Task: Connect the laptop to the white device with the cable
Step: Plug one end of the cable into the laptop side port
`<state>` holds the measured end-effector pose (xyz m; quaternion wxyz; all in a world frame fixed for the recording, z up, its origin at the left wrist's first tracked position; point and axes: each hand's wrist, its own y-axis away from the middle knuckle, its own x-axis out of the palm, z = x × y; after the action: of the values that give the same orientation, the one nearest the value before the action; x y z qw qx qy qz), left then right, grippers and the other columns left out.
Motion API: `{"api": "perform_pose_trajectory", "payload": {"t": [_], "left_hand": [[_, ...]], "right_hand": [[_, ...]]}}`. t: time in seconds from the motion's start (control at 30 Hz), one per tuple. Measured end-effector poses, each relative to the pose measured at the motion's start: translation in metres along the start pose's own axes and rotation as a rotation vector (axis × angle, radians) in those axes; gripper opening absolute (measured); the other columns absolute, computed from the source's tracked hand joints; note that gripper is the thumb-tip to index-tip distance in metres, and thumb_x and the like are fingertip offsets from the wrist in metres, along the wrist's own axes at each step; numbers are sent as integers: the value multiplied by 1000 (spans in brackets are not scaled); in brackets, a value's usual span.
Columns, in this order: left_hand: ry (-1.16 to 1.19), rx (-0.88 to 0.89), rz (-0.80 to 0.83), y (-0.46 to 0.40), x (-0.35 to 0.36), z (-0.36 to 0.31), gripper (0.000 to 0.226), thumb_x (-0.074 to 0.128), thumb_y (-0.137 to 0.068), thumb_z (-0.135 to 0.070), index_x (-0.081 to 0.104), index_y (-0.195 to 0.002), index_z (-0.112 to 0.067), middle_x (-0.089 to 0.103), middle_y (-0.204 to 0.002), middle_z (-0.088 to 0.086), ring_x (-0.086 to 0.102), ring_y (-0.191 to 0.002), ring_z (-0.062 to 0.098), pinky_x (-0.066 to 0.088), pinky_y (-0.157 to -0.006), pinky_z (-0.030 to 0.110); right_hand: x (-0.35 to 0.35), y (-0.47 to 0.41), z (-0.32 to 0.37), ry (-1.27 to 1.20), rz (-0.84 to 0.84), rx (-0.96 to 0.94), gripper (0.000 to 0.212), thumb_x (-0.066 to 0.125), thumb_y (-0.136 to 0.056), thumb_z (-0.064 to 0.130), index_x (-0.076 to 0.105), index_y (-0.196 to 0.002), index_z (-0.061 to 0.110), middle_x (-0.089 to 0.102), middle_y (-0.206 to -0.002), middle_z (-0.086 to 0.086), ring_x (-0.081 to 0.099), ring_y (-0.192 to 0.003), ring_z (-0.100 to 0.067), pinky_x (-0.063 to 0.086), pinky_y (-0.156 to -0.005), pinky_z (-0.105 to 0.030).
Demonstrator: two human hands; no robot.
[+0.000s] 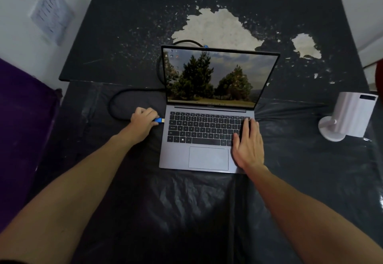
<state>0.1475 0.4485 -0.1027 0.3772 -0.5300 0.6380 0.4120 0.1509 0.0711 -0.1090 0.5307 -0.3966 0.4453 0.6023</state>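
A grey laptop (208,158) stands open in the middle of the dark covered table, its screen showing trees. My left hand (143,122) grips the blue plug (159,120) of a black braided cable (113,106), its metal tip just short of the laptop's left edge. The cable loops left and runs behind the screen, where its other blue end (205,46) peeks over the lid. My right hand (247,143) lies flat on the right side of the keyboard and palm rest. The white device (350,116), a cylinder on a round foot, stands at the right.
Black plastic sheeting (196,201) covers the near table. Behind it lies a dark board (124,36) with flaked pale patches. A purple object (22,118) borders the left side, and a paper sheet (50,13) hangs on the wall at upper left.
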Motion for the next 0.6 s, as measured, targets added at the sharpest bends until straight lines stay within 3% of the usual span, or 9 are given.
{"api": "perform_pose_trajectory", "payload": {"t": [0.6], "left_hand": [[44,38,17,11,1,2,9,59,-95,-17,59,-102,-12,59,-111,0,42,-104,25,37,-88,41]], "right_hand": [[0,2,0,5,10,2,65,30,-103,40,16,-160,11,12,-167,-15,7,-155,-30,18,-123,-47]]}}
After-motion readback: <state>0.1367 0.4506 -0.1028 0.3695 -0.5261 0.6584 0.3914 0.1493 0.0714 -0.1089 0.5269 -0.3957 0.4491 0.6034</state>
